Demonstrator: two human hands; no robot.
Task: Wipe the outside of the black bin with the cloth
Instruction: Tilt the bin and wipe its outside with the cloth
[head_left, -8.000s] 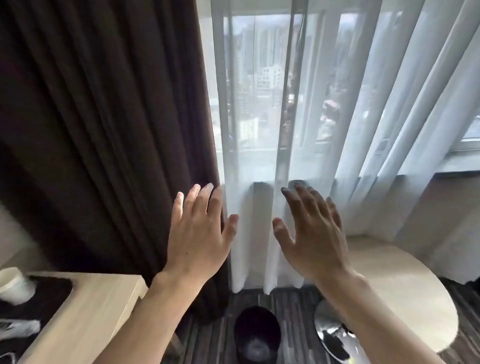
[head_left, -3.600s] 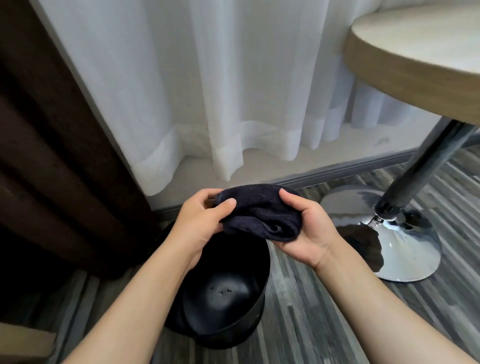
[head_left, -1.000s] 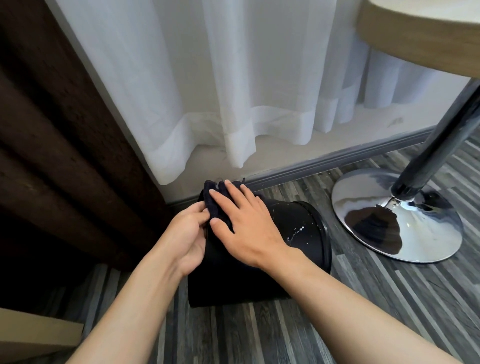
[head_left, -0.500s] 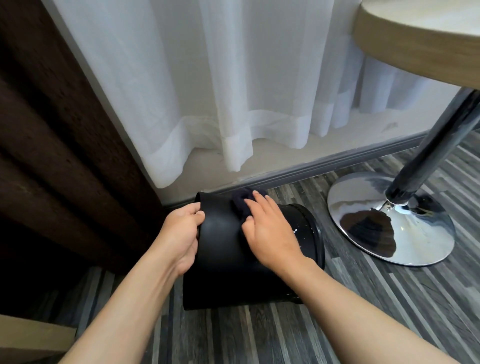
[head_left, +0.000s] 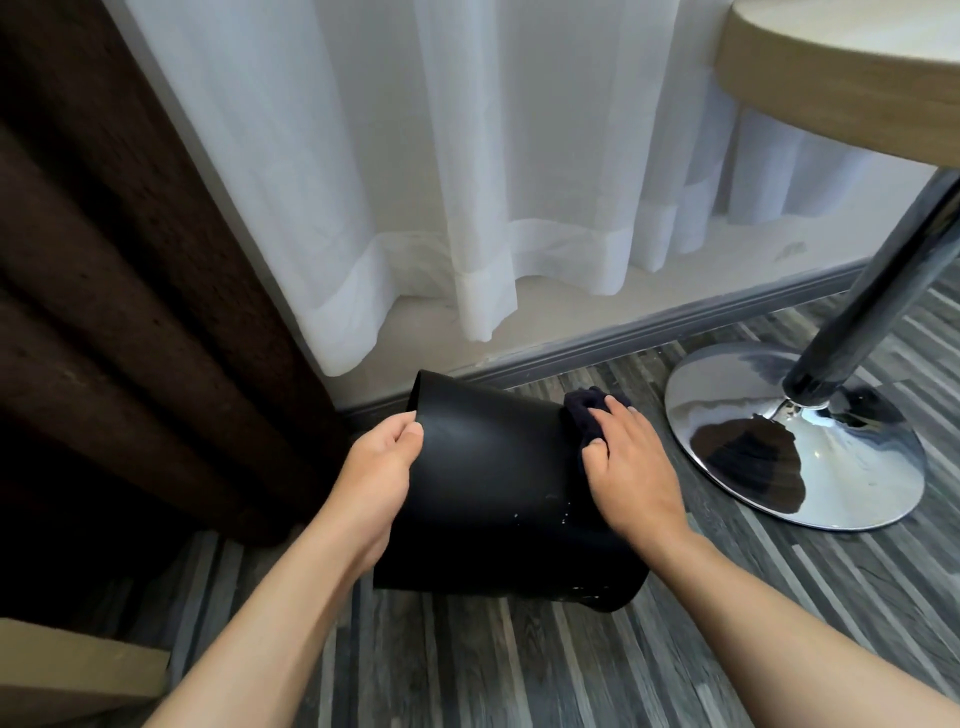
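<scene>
The black bin (head_left: 493, 493) lies tipped on its side on the striped floor, its base toward the wall and its rim toward me. My left hand (head_left: 382, 467) grips the bin's left side near the base. My right hand (head_left: 626, 462) presses the dark cloth (head_left: 584, 413) flat against the bin's right side; most of the cloth is hidden under my fingers. A few pale specks show low on the bin's wall.
The chrome table base (head_left: 795, 441) and its pole stand just right of the bin, under a round wooden tabletop (head_left: 831, 78). White sheer curtain (head_left: 467, 182) and wall skirting run behind. A dark brown curtain (head_left: 104, 286) hangs at left.
My right hand has slid the cloth across the bin's side from the top toward the right. The bin has rolled slightly, and my left hand keeps hold of it.
</scene>
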